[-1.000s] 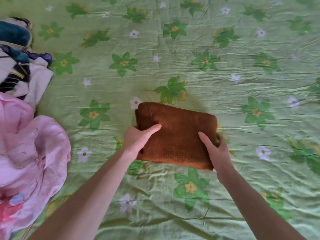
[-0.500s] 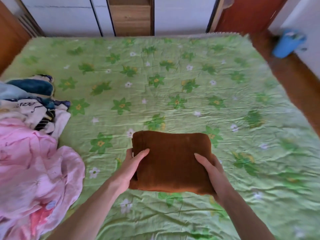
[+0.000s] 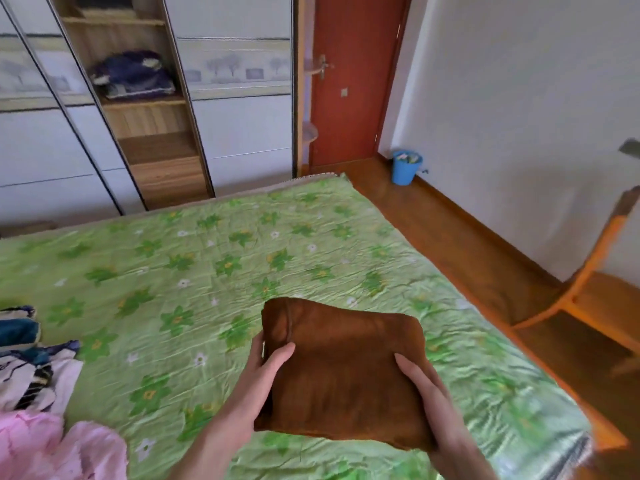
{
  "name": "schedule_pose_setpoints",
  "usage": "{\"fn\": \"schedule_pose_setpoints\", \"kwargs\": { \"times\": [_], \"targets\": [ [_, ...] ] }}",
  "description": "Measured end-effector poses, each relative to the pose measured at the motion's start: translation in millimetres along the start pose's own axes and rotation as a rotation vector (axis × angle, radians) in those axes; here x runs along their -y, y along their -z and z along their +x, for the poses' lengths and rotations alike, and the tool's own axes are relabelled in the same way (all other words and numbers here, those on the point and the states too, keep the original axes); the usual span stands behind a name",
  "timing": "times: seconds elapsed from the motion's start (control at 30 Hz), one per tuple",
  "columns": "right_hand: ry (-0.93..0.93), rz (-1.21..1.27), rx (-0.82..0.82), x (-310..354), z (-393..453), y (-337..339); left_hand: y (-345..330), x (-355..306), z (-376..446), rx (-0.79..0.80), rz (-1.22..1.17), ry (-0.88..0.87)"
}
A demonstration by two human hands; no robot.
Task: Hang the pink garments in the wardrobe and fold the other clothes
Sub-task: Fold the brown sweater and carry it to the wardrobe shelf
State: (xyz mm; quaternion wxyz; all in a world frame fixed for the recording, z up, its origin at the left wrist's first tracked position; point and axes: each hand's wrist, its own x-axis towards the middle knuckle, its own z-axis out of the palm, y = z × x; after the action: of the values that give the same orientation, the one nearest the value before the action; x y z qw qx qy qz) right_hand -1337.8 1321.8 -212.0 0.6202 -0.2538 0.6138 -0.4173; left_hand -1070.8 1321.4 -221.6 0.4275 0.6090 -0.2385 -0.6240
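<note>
Both hands grip the folded brown garment (image 3: 343,375) above the bed (image 3: 207,271): left hand (image 3: 266,372) and right hand (image 3: 420,382) at opposite edges. Soft, light, floppy; supporting underneath should keep folds together.

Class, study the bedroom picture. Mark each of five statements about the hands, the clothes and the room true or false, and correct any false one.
1. Both hands hold the folded brown garment, the left hand on its left edge and the right hand on its right. True.
2. The pink garment hangs in the wardrobe. False: it lies crumpled on the bed, at lower left.
3. The blue bin stands on the floor near the red door. True.
4. The bed cover is plain white. False: it is green with a flower print.
5. The open wardrobe shelf is bare. False: dark blue folded clothes lie on it.
</note>
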Motion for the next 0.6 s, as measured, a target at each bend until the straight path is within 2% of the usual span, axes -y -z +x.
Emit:
{"fn": "schedule_pose_setpoints", "kwargs": {
  "times": [0.23,0.6],
  "targets": [
    [0.113,0.091,-0.106,41.1,-54.1,109.2,-122.0,-7.7,-57.4,0.072,0.026,-0.073],
    [0.206,0.202,-0.141,82.5,-133.3,308.7,-315.1,21.2,-146.3,0.237,0.114,-0.133]
  ]
}}
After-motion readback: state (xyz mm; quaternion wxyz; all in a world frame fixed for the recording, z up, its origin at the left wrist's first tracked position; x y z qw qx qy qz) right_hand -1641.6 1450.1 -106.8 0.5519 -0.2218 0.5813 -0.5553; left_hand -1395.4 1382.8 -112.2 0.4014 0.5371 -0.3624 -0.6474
